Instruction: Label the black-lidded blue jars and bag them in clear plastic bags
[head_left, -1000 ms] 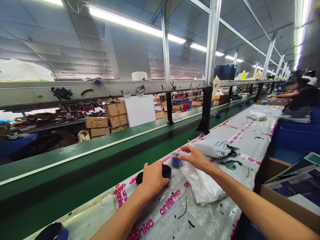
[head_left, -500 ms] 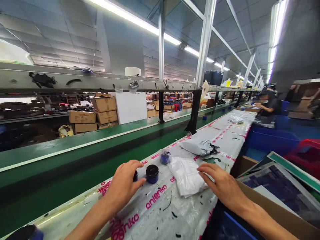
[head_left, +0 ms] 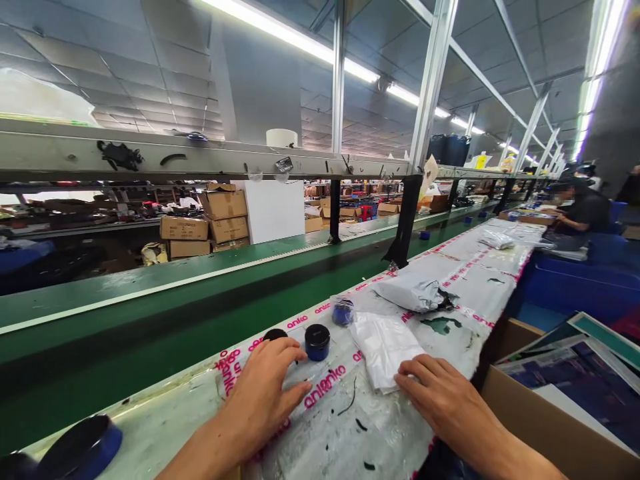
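Note:
My left hand hovers over the near part of the wrapped bench, thumb and fingers apart with nothing between them. Just beyond its fingers sit a round lidded container, blue with a black top, and another black-topped one that the hand partly hides. My right hand has its fingertips at the near right corner of a stack of thin white plastic bags. Its fingers are slightly bent and apart from the thumb. A blue container in clear film stands behind the bags.
Larger blue and black round pieces lie at the lower left. A torn white bag rests farther along the bench. The green conveyor runs on the left. An open carton holds packed items at the right. A person sits far off.
The view has turned a little left. My left hand has drawn back from the black-topped containers, uncovering more of one. My right hand has moved to the bags' near corner.

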`<state>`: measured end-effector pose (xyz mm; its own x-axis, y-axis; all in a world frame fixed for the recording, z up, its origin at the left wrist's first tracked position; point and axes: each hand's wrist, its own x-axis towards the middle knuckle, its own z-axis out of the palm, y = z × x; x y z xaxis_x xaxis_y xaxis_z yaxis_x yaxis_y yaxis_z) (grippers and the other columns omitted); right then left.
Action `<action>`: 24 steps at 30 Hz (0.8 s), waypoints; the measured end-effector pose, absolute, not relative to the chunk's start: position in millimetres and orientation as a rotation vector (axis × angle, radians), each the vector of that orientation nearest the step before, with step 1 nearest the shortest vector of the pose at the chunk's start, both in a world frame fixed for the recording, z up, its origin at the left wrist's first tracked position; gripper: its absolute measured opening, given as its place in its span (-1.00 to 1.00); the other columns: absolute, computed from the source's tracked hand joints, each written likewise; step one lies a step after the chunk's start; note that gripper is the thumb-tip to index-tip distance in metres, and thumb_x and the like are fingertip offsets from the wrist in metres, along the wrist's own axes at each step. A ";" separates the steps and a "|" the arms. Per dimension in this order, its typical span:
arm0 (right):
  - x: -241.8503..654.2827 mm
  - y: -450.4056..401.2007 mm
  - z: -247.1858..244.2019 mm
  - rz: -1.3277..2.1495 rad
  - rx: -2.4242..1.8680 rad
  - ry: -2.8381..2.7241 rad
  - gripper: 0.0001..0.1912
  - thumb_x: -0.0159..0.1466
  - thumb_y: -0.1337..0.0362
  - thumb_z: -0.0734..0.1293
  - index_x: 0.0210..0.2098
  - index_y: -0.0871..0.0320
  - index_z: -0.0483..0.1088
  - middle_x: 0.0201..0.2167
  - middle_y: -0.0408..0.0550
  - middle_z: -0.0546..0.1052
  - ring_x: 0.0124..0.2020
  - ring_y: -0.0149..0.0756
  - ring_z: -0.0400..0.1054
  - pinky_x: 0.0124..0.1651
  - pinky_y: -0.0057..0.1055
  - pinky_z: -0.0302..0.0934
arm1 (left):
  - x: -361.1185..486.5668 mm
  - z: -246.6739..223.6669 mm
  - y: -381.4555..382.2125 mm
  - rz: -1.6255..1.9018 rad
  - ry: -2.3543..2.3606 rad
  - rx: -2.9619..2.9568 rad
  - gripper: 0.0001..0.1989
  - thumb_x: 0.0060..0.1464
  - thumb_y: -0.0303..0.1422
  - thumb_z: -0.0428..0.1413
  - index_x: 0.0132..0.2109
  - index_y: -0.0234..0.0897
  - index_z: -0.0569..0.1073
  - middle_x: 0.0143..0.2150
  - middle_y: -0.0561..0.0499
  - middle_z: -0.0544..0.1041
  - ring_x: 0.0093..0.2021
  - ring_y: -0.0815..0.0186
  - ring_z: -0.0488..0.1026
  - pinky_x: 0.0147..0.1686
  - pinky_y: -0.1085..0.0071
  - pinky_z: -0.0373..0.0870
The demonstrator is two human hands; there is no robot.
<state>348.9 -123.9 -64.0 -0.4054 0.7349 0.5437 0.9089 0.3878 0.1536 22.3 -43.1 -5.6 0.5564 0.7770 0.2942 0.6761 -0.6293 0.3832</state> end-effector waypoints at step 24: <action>368.4 -102.3 -22.8 0.856 -1.495 -1.130 -0.64 0.02 -0.02 0.50 -0.37 0.15 0.56 -0.50 -0.15 0.48 -0.46 -0.34 0.27 -0.39 -0.42 0.18 | 161.3 -30.4 -68.6 0.242 0.616 2.964 -0.50 0.16 -0.10 0.20 0.09 -0.39 0.43 0.10 -0.27 0.47 0.14 -0.07 0.37 0.25 -0.07 0.21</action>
